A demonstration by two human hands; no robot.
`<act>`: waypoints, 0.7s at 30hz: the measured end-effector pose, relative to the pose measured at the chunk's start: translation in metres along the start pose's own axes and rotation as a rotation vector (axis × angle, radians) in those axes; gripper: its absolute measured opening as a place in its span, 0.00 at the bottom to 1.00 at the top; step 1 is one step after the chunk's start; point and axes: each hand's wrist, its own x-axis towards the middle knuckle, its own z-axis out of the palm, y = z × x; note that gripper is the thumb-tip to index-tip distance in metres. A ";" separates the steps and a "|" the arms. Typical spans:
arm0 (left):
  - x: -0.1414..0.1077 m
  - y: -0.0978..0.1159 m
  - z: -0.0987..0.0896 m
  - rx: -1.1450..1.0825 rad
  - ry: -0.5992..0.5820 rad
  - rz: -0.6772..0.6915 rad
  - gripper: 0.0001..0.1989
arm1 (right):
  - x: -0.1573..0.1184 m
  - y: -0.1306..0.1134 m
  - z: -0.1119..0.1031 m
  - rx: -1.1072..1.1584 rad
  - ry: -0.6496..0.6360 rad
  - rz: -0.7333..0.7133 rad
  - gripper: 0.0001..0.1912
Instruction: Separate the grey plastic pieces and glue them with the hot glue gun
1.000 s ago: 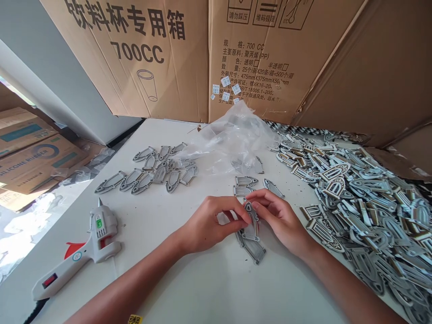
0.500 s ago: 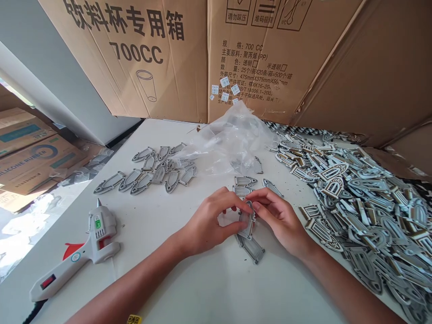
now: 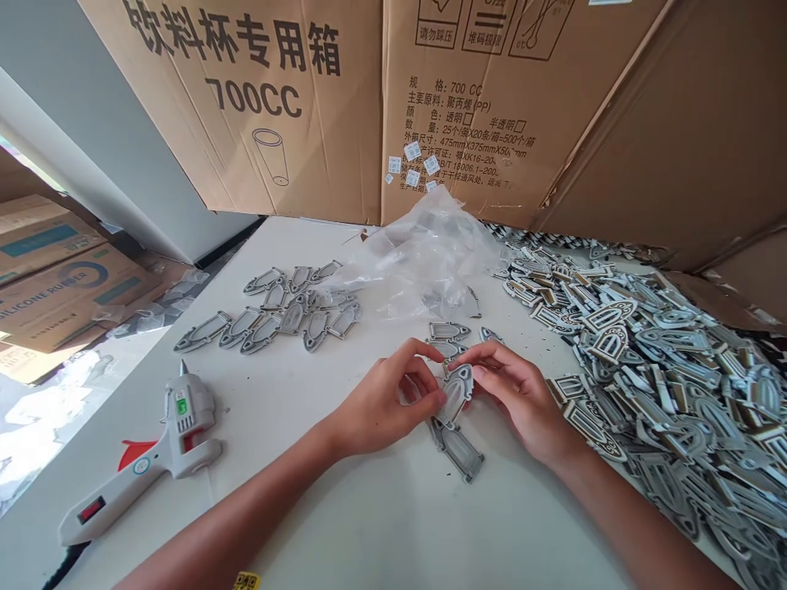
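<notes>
A grey arched plastic piece [image 3: 457, 396] is held between both hands above the white table. My left hand [image 3: 388, 401] pinches its left edge with thumb and fingers. My right hand [image 3: 520, 397] has its thumb and fingertips closed on the upper right side of the same piece. Just below it another grey piece [image 3: 462, 453] lies on the table. Behind the fingers are more grey pieces, one of them [image 3: 448, 331] lying flat and fully in sight, others partly hidden by the fingertips.
A glue gun [image 3: 151, 455] lies at the left. Grey pieces [image 3: 264, 329] form a group at the back left. Crumpled clear plastic [image 3: 418, 254] sits before a large cardboard box [image 3: 344, 164]. A big heap of pieces [image 3: 676, 385] covers the right side.
The held piece has tilted, its pointed end now leaning to the right. The left fingers have shifted lower on its edge. The view has moved slightly.
</notes>
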 end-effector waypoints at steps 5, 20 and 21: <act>0.000 -0.003 0.000 0.090 0.039 0.039 0.12 | -0.001 -0.004 -0.006 -0.120 -0.037 -0.001 0.12; 0.002 -0.004 -0.001 0.124 0.176 -0.028 0.09 | -0.003 -0.004 -0.005 -0.611 -0.111 -0.216 0.12; 0.002 -0.005 -0.001 0.145 0.199 -0.032 0.08 | -0.003 -0.004 -0.007 -0.642 -0.107 -0.222 0.13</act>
